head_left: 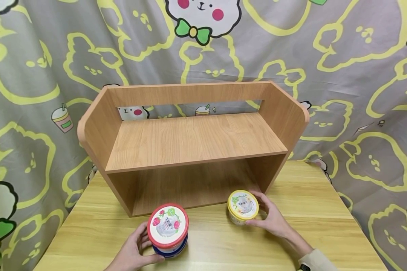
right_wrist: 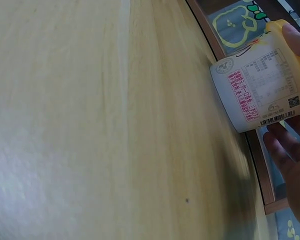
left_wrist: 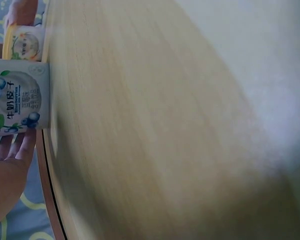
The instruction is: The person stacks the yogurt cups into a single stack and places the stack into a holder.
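Note:
In the head view, a tub with a red-rimmed, strawberry-printed lid [head_left: 167,226] sits on top of a tub with a blue lid [head_left: 171,253]. My left hand [head_left: 133,248] grips the blue-lidded tub from the left, its thumb at the near side. The left wrist view shows that lower tub's blueberry-printed wall [left_wrist: 20,97]; the red-lidded one is out of sight there. Over to the right, my right hand [head_left: 273,220] holds a yellow-lidded tub [head_left: 243,206] between thumb and fingers. Its printed label [right_wrist: 262,85] faces the right wrist camera, close to the tabletop.
Behind the tubs stands a two-level wooden shelf [head_left: 196,139] with raised side panels and a back rail. The wooden table [head_left: 224,252] carries everything. A grey curtain [head_left: 88,22] with yellow cartoon outlines hangs behind and at both sides.

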Demonstrator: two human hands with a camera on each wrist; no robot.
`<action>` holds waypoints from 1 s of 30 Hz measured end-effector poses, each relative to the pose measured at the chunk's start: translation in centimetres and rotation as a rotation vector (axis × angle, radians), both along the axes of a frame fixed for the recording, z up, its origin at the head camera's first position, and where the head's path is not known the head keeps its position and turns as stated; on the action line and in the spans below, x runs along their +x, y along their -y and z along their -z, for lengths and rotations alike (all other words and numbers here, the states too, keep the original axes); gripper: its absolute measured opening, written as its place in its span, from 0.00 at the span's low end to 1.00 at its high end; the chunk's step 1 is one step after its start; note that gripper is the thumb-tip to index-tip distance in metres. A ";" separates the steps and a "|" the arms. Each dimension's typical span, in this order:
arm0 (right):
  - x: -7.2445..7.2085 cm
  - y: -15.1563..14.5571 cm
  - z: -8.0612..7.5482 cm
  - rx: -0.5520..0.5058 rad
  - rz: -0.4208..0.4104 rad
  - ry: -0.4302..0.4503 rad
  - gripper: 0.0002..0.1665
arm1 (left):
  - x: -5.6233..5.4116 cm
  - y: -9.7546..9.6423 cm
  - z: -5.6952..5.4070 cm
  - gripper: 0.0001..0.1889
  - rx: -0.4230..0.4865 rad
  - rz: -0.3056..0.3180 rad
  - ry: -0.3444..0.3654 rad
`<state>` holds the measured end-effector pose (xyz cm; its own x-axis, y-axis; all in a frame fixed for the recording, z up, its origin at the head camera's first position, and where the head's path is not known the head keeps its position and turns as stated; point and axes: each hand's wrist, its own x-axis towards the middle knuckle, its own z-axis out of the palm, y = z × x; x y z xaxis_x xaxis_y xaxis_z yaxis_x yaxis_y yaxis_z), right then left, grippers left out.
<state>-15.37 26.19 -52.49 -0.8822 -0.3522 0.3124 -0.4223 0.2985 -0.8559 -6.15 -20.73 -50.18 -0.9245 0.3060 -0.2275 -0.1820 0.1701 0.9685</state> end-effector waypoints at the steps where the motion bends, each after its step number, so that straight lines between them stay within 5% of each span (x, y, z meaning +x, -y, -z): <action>1: 0.0 0.0 0.0 0.000 0.001 -0.002 0.55 | 0.0 0.0 0.0 0.55 0.001 0.002 -0.002; 12: 0.0 0.0 -0.3 0.008 0.002 -0.018 0.56 | -0.1 0.1 0.1 0.55 -0.013 0.004 0.005; 30: 0.5 2.3 -4.5 -0.003 -0.058 -0.073 0.57 | -0.2 0.1 0.2 0.55 -0.033 -0.003 0.016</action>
<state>-14.88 23.93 -47.96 -0.8350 -0.4010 0.3767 -0.5004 0.2690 -0.8230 -6.35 -20.87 -50.41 -0.9214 0.2955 -0.2525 -0.1981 0.2018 0.9592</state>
